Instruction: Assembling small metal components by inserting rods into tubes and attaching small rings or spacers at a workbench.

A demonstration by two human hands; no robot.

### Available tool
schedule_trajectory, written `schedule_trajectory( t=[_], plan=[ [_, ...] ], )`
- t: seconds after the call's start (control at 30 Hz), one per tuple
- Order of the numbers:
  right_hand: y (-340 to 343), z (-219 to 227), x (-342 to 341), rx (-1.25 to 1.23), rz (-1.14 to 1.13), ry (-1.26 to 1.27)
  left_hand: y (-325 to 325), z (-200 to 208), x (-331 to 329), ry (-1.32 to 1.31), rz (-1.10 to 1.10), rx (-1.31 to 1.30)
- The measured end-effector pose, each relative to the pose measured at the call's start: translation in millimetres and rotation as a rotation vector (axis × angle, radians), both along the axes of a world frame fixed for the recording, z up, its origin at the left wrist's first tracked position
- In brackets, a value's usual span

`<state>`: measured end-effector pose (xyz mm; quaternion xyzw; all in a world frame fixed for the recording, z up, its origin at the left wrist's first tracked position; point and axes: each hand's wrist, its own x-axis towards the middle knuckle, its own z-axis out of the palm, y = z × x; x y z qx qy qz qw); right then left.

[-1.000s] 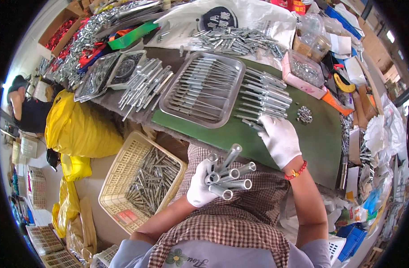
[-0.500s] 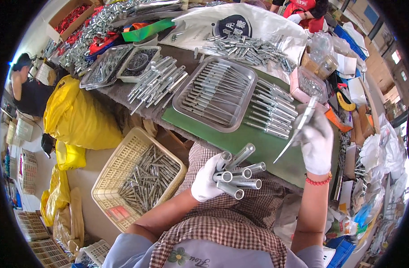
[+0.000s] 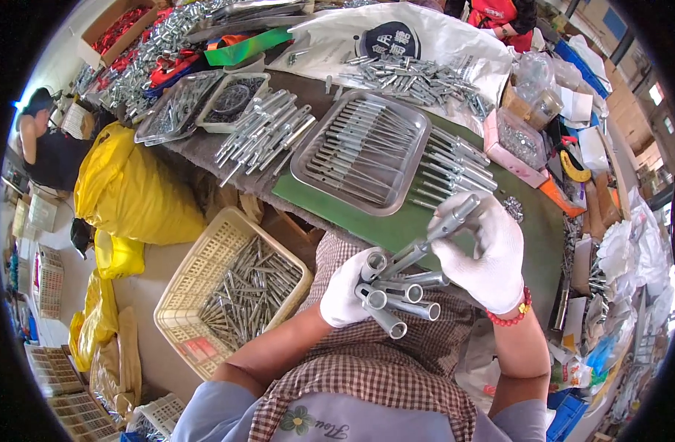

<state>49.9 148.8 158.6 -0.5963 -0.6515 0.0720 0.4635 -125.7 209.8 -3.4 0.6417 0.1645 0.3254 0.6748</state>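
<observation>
In front of my apron, my white-gloved left hand is closed around several short silvery metal tubes, their open ends fanned to the right. My right hand, also gloved, pinches a slim metal rod with a thicker cylindrical head. The rod slants down toward the bundle, its lower end at one of the tubes; whether it is inside cannot be made out. Just beyond, a metal tray holds a neat row of pointed rods. To its right, similar rods lie lined up on the green mat.
A cream plastic basket of metal rods stands low on my left. Loose rods are heaped left of the tray. Beyond lies a white sack with metal pieces on it. A pink box of small parts sits right.
My right hand has come down and left from the right side of the mat, bringing the rod to the tubes. The rod now points down at the bundle. My left hand has barely moved.
</observation>
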Motion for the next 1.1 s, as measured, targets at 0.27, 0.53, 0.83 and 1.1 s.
schedule_trajectory(
  t=[0.27,0.53,0.83,1.1],
  plan=[
    [6,20,-7,-0.203,0.102,0.017,11,-19,-4,0.006,0.137,0.412],
    [27,18,-5,-0.322,0.398,0.314,19,-7,-14,0.008,0.143,0.418],
    [61,10,-16,-0.538,0.49,0.63,16,-41,-24,-0.029,0.249,0.359],
    [68,5,-13,-0.595,0.489,0.592,18,-14,-33,-0.02,0.348,0.411]
  ],
)
